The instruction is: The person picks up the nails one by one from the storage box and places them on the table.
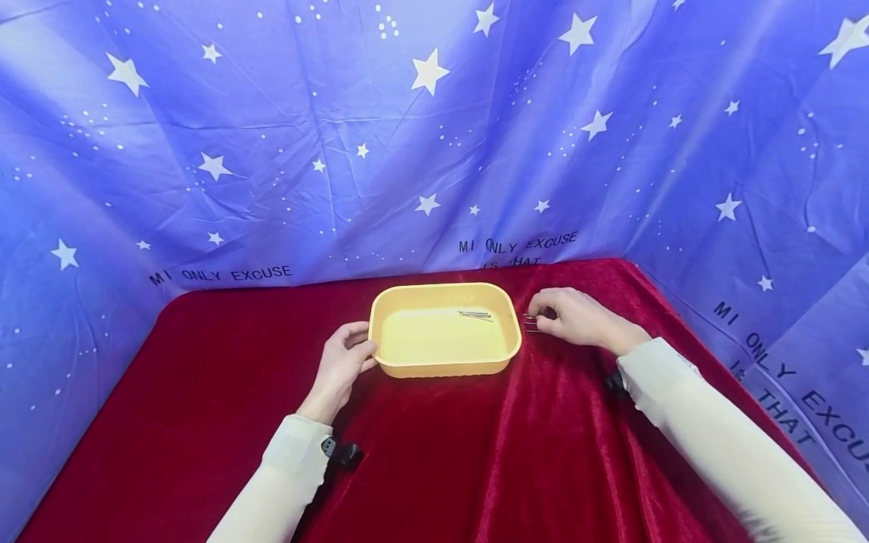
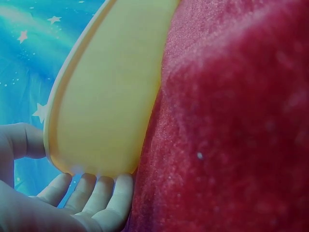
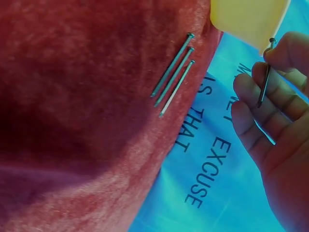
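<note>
A yellow plastic tray (image 1: 444,369) sits on the red cloth, and several thin metal nails (image 1: 475,315) lie in its right half. My left hand (image 1: 342,358) holds the tray's left end, the thumb at the rim and the other fingertips (image 2: 123,186) against the outer wall. Just right of the tray, my right hand (image 1: 577,317) pinches one nail (image 3: 264,79) between thumb and fingers, its head up by the thumb. Three more nails (image 3: 174,75) lie side by side on the cloth near that hand, partly hidden by it in the head view.
Dark red velvet cloth (image 1: 434,467) covers the table, with folds toward the front right. Blue curtains with white stars (image 1: 285,188) hang close behind the table and along both sides.
</note>
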`<state>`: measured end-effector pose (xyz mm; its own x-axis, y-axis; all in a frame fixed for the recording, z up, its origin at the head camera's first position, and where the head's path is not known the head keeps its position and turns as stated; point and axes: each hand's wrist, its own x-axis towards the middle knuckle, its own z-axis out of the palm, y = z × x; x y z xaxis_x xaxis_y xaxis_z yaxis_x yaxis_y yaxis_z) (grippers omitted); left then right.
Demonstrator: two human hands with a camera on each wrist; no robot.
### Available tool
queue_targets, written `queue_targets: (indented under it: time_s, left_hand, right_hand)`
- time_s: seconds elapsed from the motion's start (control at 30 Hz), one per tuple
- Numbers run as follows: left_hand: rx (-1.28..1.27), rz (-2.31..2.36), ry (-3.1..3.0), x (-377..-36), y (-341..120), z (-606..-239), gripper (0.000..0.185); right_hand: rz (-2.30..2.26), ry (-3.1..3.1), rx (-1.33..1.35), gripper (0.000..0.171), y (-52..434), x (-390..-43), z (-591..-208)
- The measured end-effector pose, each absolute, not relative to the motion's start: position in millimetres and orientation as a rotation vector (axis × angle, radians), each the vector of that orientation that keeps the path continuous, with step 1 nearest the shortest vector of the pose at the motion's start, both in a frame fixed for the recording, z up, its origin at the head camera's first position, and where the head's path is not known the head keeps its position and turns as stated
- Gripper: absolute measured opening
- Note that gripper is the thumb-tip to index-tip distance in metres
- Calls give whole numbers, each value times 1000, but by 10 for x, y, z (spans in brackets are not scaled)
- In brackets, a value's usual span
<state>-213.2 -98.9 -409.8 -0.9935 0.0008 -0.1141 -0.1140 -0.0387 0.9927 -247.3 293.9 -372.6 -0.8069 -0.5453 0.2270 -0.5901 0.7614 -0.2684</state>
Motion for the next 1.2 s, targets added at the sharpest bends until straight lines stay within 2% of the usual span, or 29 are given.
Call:
queue_targets:
  time_s: [0.67,1.2]
  left_hand:
    - [-119,2203,2119,-2125,-989,-4088,45]
    - [-127,2225,2108,-2151,-987,-4122,45]
  right_hand:
    - [335,-2883,948,13,2982,-2434,-4028]
    - [294,-2858,986,16,2976,-2441,-4104]
